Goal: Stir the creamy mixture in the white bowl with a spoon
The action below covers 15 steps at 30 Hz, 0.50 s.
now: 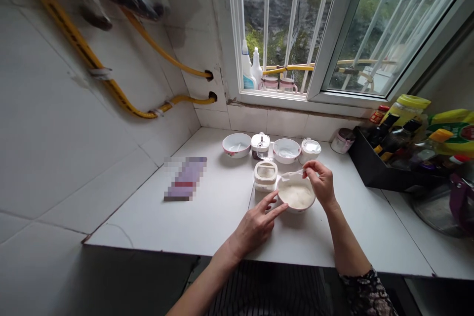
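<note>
A round bowl (296, 196) filled with a pale, whitish content stands near the front of the white counter. My left hand (257, 222) has its fingers spread, with the fingertips touching the bowl's left rim. Above the bowl's right rim, my right hand (319, 180) pinches the handle of a white spoon (293, 175), whose head is over the back edge of the bowl. A square white container (265, 176) with its top open sits just left of the bowl. Behind are two more bowls (236, 145) (286, 150), a lidded jar (260, 146) and a white container (310, 149).
A blurred purple packet (186, 179) lies on the counter (222, 227) at left. A black box (396, 170) of bottles stands at right, beside a small jar (342, 140) and a glass pot lid (437, 212). Behind is a barred window (314, 101); yellow pipes (126, 103) run along the left wall.
</note>
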Available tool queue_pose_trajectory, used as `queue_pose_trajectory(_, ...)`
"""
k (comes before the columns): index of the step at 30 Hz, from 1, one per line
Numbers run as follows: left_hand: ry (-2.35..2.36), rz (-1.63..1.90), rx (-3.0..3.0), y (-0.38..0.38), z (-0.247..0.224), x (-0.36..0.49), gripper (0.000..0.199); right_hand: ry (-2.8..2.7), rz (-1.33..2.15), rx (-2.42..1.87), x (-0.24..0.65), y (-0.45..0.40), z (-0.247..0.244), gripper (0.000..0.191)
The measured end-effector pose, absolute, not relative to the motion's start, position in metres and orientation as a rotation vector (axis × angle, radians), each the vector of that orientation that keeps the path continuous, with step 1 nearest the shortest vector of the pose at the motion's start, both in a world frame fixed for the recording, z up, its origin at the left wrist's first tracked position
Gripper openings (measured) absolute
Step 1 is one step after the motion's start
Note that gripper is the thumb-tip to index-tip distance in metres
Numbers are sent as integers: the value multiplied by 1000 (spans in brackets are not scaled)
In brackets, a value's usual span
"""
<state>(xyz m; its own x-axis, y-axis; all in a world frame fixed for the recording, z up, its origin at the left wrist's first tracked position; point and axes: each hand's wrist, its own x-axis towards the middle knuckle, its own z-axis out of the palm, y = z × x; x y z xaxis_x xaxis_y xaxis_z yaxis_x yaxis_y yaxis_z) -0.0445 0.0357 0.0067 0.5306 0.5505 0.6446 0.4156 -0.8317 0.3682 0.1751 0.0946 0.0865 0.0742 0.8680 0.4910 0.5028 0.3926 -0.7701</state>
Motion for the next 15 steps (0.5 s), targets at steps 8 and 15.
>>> queue_pose_trajectory(8, 829, 1148, 2605, 35, 7, -46, 72, -1890, 234, -1293, 174, 100, 74, 16)
queue_pose_trajectory(15, 848, 1153, 2615, 35, 6, -46, 70, -1819, 507, -1307, 173, 100, 76, 15)
